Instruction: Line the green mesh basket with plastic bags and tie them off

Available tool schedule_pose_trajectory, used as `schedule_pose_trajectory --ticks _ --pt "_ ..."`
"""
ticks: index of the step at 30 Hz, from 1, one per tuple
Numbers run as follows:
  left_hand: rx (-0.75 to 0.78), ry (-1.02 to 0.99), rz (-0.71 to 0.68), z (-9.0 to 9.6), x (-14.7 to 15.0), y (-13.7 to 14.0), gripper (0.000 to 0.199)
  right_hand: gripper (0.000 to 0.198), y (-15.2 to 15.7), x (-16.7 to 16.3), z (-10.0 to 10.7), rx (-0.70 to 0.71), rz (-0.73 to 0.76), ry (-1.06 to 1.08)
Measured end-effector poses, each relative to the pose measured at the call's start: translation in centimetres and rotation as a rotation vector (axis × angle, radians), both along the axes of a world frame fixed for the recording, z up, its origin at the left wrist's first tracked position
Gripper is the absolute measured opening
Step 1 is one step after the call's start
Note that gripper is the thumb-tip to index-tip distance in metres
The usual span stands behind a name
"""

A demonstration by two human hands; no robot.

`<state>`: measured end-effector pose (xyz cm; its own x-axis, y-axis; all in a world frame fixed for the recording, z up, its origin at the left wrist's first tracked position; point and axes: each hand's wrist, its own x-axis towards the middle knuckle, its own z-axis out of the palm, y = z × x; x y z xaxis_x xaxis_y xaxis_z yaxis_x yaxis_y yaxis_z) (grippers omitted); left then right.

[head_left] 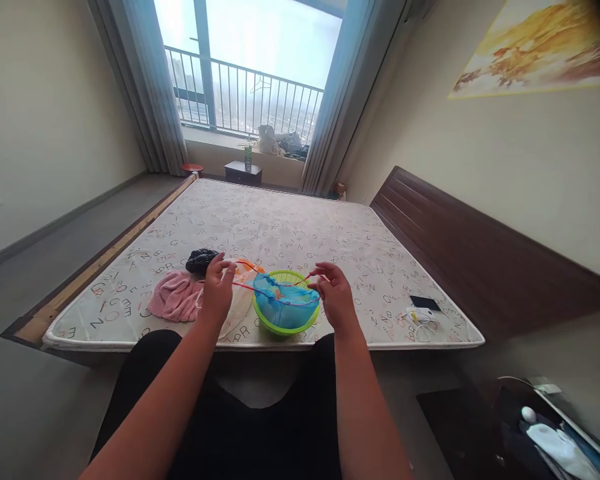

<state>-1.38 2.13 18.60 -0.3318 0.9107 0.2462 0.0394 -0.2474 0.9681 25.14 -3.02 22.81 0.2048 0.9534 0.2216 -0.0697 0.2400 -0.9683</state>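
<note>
A blue drawstring bag (pixel 286 308) lines a lime-green plastic basket (pixel 280 330) at the mattress's near edge. Red drawstrings (pixel 245 286) run out from the bag's mouth to both sides. My left hand (pixel 217 288), left of the basket, pinches the cord on that side. On the opposite side my right hand (pixel 334 291) has its fingers closed on the other cord. The mouth of the bag is partly gathered between them. Beside my left hand lie a pink cloth (pixel 175 297), a black plastic bundle (pixel 201 261) and a whitish bag with orange print (pixel 245 269).
The bare mattress (pixel 280 227) carries scattered printed letters. A dark phone (pixel 425 303) and a white charger with cable (pixel 423 315) lie at its right. A brown headboard (pixel 470 233) flanks it. A small dark table (pixel 243 172) stands near the window.
</note>
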Motion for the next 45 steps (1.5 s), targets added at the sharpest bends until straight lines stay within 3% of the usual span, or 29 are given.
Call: schedule_pose_trajectory --ticks 2,6,9,13,18,23,27,31,34,37,39,43,45 --pt "0.069 0.068 -0.161 1.2 2.1 -1.5 0.025 0.043 -0.8 -2.1 1.1 -0.014 0.117 -0.250" --pt "-0.016 -0.038 -0.477 2.3 4.8 -4.0 0.032 0.060 -1.4 -5.9 1.5 0.098 0.268 -0.558" --pt "-0.033 -0.001 -0.492 1.9 5.4 -4.9 0.029 0.060 -1.3 -7.1 0.6 0.081 0.283 -0.618" --pt "-0.054 -0.013 -0.481 0.7 5.4 -5.1 0.030 0.039 -1.2 -7.1 -0.3 0.034 0.223 -0.631" --pt "-0.122 -0.111 -0.548 -0.3 5.8 -5.2 0.035 0.019 -0.9 -7.4 -1.3 0.048 0.098 -0.618" --pt "-0.180 -0.189 -0.541 -0.9 5.7 -5.4 0.046 0.013 -0.9 -7.7 -1.7 0.039 0.006 -0.565" --pt "-0.201 -0.143 -0.635 -1.7 5.5 -5.6 0.047 0.024 -0.7 -6.9 -1.2 -0.072 -0.111 -0.342" --pt "-0.241 0.013 -0.779 -4.0 5.8 -5.4 0.042 0.031 -0.5 -5.9 -0.5 -0.054 -0.146 -0.070" --pt "-0.191 0.202 -0.707 -6.0 6.0 -4.8 0.038 0.030 -0.8 -5.3 -0.1 -0.057 -0.135 0.050" --pt "-0.131 0.327 -0.596 -7.1 6.0 -4.6 0.029 0.029 -1.3 -5.4 0.3 -0.075 -0.098 0.032" --pt "-0.090 0.314 -0.539 -7.0 6.1 -4.8 0.028 0.028 -1.5 -5.8 0.6 -0.101 -0.024 -0.025" --pt "0.071 0.228 -0.478 -5.9 7.0 -5.5 0.063 0.023 -2.0 -7.1 0.9 -0.119 0.187 -0.195" --pt "0.078 0.215 -0.512 -5.8 7.7 -5.9 0.059 0.020 -2.3 -7.7 1.1 -0.100 0.244 -0.322"
